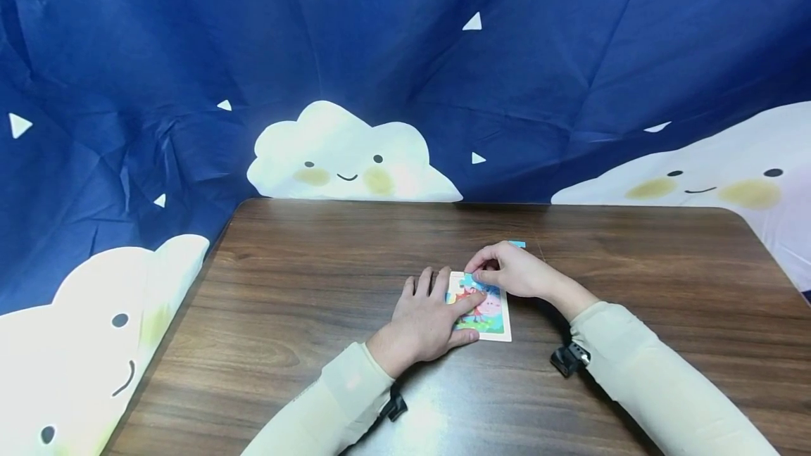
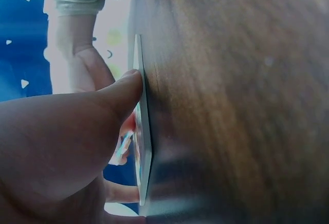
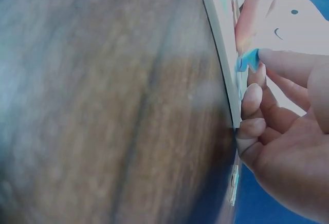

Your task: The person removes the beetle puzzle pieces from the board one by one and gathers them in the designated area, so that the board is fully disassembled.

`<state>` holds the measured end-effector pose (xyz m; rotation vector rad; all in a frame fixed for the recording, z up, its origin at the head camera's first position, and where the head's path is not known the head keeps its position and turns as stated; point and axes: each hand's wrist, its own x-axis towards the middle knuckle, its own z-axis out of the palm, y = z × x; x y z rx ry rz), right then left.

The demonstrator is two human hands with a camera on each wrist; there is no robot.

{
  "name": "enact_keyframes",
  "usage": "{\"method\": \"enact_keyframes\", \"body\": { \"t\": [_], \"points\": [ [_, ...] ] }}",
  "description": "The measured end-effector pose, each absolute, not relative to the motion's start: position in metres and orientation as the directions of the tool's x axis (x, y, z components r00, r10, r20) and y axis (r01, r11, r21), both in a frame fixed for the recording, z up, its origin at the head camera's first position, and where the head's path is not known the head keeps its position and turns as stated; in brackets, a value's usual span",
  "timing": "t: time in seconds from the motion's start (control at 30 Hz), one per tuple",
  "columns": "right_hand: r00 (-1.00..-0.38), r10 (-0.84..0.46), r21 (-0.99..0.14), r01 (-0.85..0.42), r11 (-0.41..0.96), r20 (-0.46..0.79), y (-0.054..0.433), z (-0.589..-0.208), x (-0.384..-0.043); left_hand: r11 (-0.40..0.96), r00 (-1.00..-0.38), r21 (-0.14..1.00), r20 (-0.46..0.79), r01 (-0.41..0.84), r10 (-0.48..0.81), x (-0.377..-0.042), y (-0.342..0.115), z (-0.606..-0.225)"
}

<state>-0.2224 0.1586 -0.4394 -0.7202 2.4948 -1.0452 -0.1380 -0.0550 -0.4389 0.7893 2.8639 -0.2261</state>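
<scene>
A small picture puzzle with a pale frame [image 1: 507, 326] lies flat on the wooden table, showing a colourful cartoon scene. My left hand [image 1: 426, 322] rests across its left side with fingers spread, the index finger on the picture and the thumb [image 2: 132, 82] along the near edge. Between the thumb and index finger of my right hand [image 1: 518, 271] is a blue puzzle piece [image 3: 250, 60], pinched and tilted over the upper part of the board. The other right fingertips sit at the frame's edge. My hands cover parts of the picture.
Another blue puzzle piece [image 1: 518, 243] lies on the table [image 1: 304, 266] just beyond my right hand. A blue curtain [image 1: 393, 55] with white clouds hangs behind the table's far edge. Black wrist cameras [image 1: 570, 359] are strapped at both sleeves.
</scene>
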Motion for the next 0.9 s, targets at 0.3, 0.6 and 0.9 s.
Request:
{"method": "enact_keyframes", "body": {
  "t": [0.3, 0.6, 0.9],
  "points": [
    [-0.805, -0.581, -0.754, -0.305, 0.581, -0.122, 0.1615, -0.4390, -0.2225, 0.848, -0.849, -0.113, -0.186, 0.518, 0.494, -0.1379, -0.0549, -0.4383],
    [-0.824, -0.562, -0.776, -0.311, 0.549, -0.067, 0.1612, -0.4417, -0.2208, 0.855, -0.849, -0.086, -0.207, 0.511, 0.486, -0.1385, -0.0548, -0.4385],
    [-0.851, -0.525, -0.752, -0.332, 0.569, -0.022, 0.1636, -0.4393, -0.2190, 0.858, -0.843, -0.051, -0.225, 0.511, 0.488, -0.1395, -0.0551, -0.4372]
  ]
}}
